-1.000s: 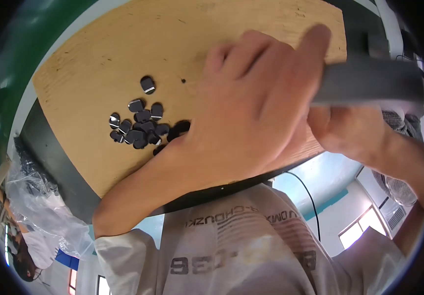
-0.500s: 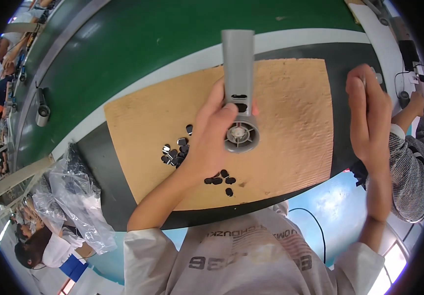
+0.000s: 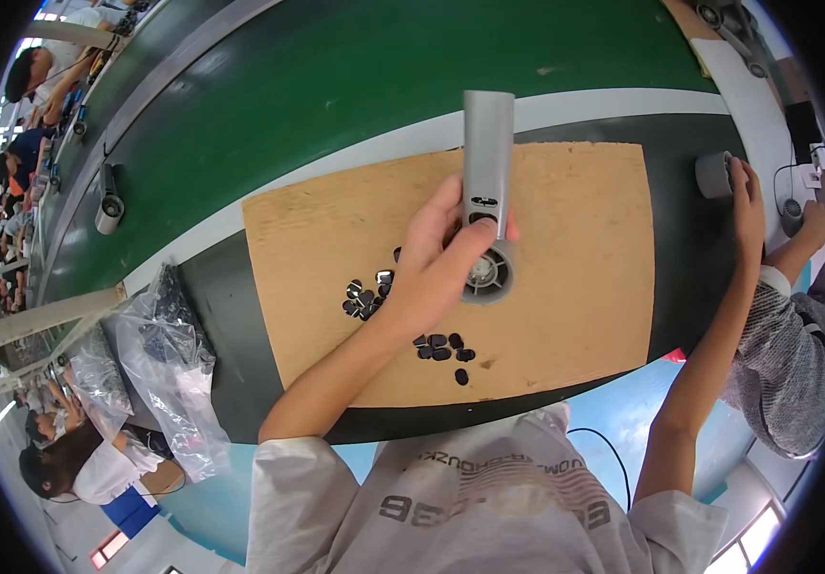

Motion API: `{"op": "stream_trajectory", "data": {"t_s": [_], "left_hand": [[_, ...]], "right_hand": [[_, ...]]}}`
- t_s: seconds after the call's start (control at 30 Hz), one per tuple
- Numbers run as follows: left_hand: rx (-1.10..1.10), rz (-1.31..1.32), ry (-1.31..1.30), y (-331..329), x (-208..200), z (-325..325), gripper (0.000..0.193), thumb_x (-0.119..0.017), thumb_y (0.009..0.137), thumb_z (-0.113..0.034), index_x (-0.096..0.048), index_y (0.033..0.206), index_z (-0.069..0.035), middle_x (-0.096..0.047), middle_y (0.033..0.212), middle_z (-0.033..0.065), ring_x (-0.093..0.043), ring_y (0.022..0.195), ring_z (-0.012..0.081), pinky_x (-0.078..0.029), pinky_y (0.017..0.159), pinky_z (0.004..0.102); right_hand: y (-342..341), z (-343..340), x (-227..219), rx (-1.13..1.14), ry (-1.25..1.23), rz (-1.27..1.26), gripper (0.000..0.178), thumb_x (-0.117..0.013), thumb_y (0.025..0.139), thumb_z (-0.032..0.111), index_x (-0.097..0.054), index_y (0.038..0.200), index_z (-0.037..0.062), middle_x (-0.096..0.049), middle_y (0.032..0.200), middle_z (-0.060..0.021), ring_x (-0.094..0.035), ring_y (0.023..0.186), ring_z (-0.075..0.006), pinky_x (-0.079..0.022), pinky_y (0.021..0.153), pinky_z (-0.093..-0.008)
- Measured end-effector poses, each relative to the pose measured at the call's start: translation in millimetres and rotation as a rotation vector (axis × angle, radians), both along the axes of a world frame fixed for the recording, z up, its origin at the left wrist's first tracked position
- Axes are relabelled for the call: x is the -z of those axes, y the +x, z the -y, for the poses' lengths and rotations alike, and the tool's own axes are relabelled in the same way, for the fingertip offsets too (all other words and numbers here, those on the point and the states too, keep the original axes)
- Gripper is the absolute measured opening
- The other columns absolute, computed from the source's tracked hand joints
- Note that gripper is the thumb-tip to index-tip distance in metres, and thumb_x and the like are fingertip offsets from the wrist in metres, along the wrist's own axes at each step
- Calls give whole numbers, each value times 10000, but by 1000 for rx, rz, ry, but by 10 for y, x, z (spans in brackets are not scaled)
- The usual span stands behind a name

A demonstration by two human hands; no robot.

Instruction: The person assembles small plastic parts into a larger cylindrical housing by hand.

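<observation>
My left hand (image 3: 446, 249) is closed around a grey hair dryer body (image 3: 487, 143), its long straight part pointing away from me. The thumb presses near the dark slots on it, and a spoked round opening faces up at its near end. At the far right, my right hand (image 3: 747, 206) has its fingers closed on the rim of a short grey cylinder (image 3: 714, 176) on the dark table surface. Small black oval pieces (image 3: 365, 304) lie in a loose pile left of my left wrist. Several more black pieces (image 3: 439, 347) lie nearer to me on the cardboard.
A cardboard sheet (image 3: 575, 316) covers the dark table's middle. Beyond runs a green conveyor belt (image 3: 374, 86) with a grey dryer-like part (image 3: 109, 201). Clear plastic bags (image 3: 168, 373) hang at left. A co-worker's arm (image 3: 800, 239) is close beside my right forearm.
My right hand has moved outward to the right and its fingers are now on the grey cylinder's rim. My left hand still holds the hair dryer body. The whole view has shifted slightly.
</observation>
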State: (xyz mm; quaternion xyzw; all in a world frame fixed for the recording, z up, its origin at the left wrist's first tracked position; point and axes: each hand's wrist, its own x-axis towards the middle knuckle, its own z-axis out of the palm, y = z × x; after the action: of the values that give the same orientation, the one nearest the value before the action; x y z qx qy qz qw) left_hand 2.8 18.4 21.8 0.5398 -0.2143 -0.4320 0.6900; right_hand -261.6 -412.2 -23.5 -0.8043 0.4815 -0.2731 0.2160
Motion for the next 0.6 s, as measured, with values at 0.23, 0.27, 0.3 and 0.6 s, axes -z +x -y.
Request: {"op": "stream_trajectory", "data": {"t_s": [0.23,0.27,0.3,0.6], "left_hand": [[-27,-56,18,-21,-333,-87,304,-433,999,-175,-516,1241,-9,-637,971,53,-583,857,101,-476,776,264],[-41,-143,-26,-79,-451,-126,320,-411,1009,-191,-506,1253,-8,-635,995,62,-588,874,104,-480,786,264],[-39,-140,-28,-130,-573,-164,320,-411,1009,-191,-506,1253,-8,-635,995,62,-588,874,104,-480,786,264],[108,-190,-122,-354,-1056,-342,494,-353,1010,-254,-371,1426,11,-573,1144,99,-551,963,121,-466,858,270]], "right_hand": [[460,-825,-390,20,413,116,390,-627,937,423,-623,1238,175,-638,942,8,-371,523,-29,-219,433,-199],[495,-929,-394,-4,437,137,351,-625,946,399,-626,1220,179,-623,912,19,-358,514,-19,-212,431,-193],[556,-1036,-418,-3,455,182,332,-624,958,359,-620,1238,180,-596,880,32,-341,498,-12,-200,420,-193],[605,-1094,-345,-4,428,225,376,-613,966,394,-600,1268,169,-551,825,29,-333,474,-23,-213,416,-200]]}}
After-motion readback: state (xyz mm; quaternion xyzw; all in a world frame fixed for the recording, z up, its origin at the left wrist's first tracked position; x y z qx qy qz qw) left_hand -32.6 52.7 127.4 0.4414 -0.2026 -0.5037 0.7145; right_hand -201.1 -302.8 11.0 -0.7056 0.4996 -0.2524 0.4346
